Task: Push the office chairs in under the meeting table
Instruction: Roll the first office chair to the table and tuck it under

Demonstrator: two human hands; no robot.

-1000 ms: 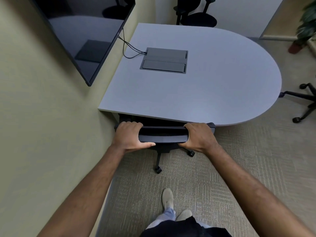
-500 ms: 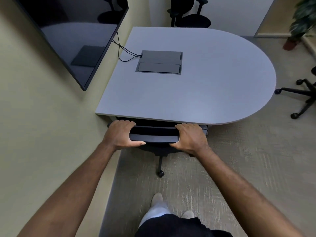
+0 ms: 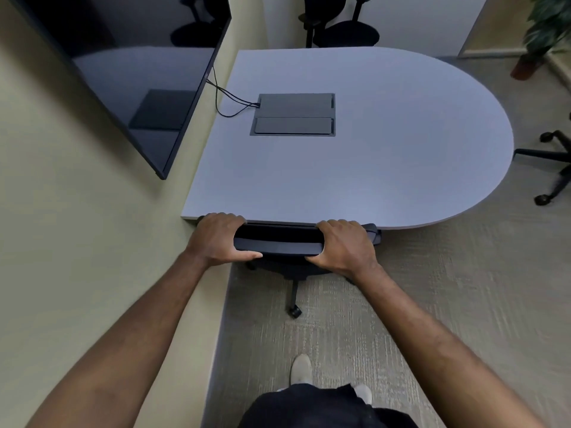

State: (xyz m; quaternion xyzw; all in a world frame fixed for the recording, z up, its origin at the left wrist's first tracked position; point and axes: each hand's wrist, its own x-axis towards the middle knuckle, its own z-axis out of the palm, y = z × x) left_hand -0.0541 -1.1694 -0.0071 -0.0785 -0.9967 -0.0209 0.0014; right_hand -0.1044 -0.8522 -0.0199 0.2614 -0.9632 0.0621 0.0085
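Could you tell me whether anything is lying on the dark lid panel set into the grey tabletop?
No, the dark rectangular lid panel is bare; black cables only reach its edge.

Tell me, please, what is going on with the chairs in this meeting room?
A person is tucking an office chair under the meeting table. The left hand and right hand both grip the top of its backrest, which sits at the table's edge. A second chair stands at the far side.

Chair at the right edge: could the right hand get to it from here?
Probably not: the right hand grips the near chair, and that chair's base sits off past the table's rounded end.
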